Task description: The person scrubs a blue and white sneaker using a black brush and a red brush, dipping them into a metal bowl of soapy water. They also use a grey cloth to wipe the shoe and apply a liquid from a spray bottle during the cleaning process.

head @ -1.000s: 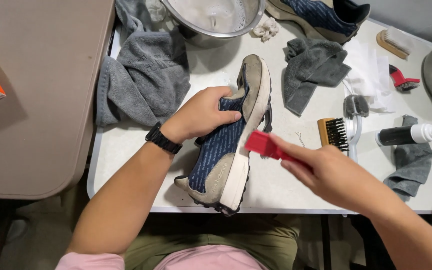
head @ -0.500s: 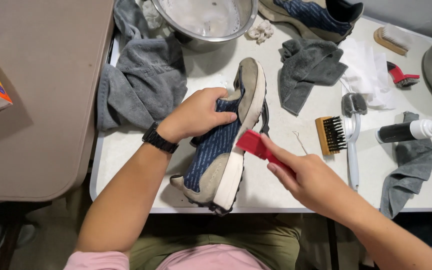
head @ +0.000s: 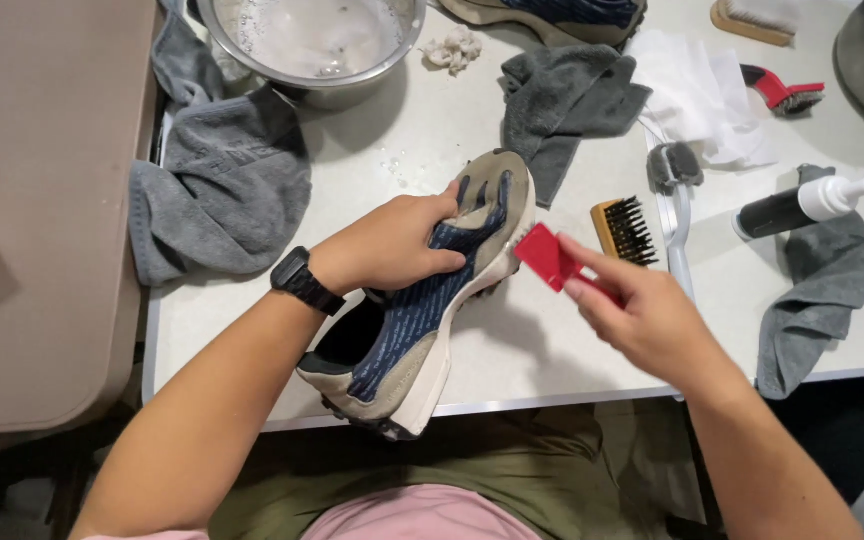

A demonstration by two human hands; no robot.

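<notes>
One view only, from a camera on the person's head. Looks steeply down over the chest and lap, which fill the bottom edge of the frame. Faces forward across the white table (head: 512, 350), whose near edge runs across the lower third. Close range: both forearms enter from the bottom corners and meet mid-frame. A brown table (head: 42, 200) takes the left side. Far items are cut off at the top edge. No second view to overlap.

Sneaker (head: 432, 300): matt knit cloth, suede-like trim. Bowl (head: 312, 45): shiny metal. Towel (head: 222, 190): soft terry. Brush (head: 552, 258): smooth red plastic.
</notes>
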